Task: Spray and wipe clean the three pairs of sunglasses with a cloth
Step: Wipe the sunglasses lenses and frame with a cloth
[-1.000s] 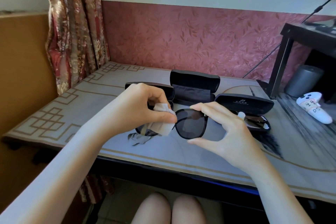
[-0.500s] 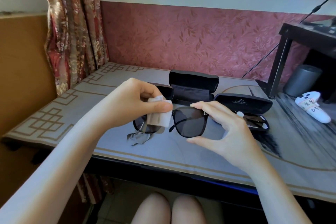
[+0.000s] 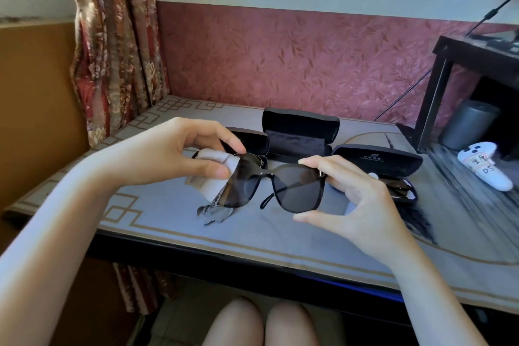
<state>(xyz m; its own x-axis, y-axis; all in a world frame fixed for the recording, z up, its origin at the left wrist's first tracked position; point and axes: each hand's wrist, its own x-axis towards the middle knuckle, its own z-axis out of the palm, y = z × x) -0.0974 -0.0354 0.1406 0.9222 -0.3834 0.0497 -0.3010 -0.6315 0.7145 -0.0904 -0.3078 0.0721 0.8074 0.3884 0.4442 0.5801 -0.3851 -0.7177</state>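
Head view: the wiping step is in hand, I judge. The left hand (image 3: 174, 154) pinches the cloth (image 3: 213, 168) against one lens of the sunglasses (image 3: 297, 189). The right hand (image 3: 359, 194) grips the frame's other end at the hinge. The pair hangs above the table (image 3: 157, 205), between the two hands. The next move probably calls for rubbing the cloth across that lens while the right hand steadies the frame, then shifting to the other lens. Another pair lies in an open case (image 3: 376, 159) behind the right hand.
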